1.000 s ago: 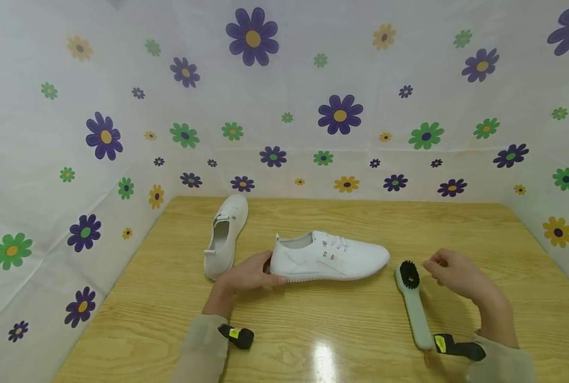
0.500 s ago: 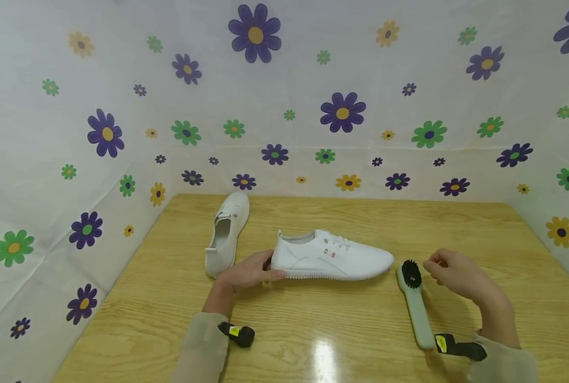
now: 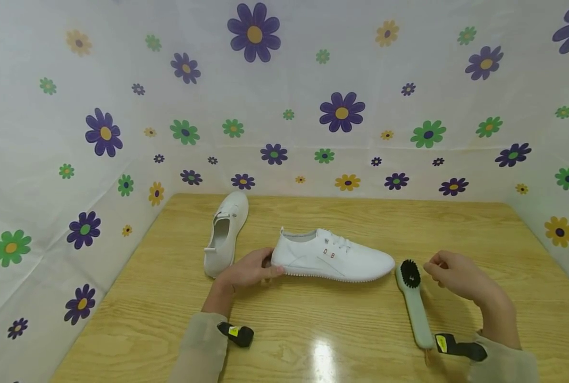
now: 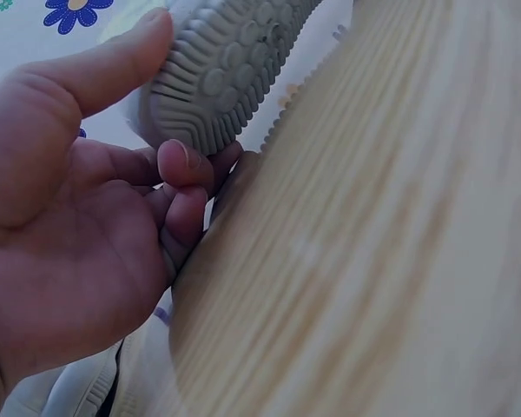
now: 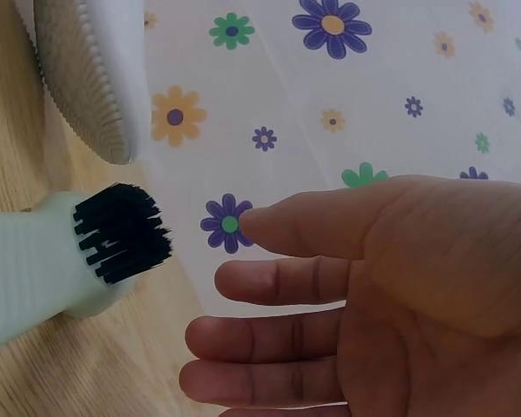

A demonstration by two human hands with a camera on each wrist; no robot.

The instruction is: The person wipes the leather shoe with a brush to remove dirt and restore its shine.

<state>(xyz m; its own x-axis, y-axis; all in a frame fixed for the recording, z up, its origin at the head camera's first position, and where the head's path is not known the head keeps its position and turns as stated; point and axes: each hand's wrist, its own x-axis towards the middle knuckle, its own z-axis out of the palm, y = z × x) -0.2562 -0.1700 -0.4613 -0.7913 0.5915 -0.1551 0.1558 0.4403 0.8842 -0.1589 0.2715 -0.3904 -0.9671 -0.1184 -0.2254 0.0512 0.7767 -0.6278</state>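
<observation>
My left hand [image 3: 248,268] holds a white lace-up shoe [image 3: 334,258] by its heel, thumb on the near edge of the sole. The heel is raised and the toe points right. From the left wrist view, the ridged, studded sole [image 4: 234,69] shows above my curled fingertips. A pale green shoe brush [image 3: 416,314] lies bristles up just past the toe. My right hand [image 3: 461,274] hovers beside the brush head with loosely bent fingers and nothing in it; the black bristles [image 5: 122,233] are apart from its fingertips in the right wrist view.
The second white shoe [image 3: 224,236] stands at the back left of the wooden table [image 3: 284,330], toe toward the back. A flower-printed white cloth [image 3: 294,96] walls the table at the back and both sides.
The held shoe has tilted, its heel rising a little while its toe shifts slightly right, nearer the brush. My right hand and the brush keep their places.
</observation>
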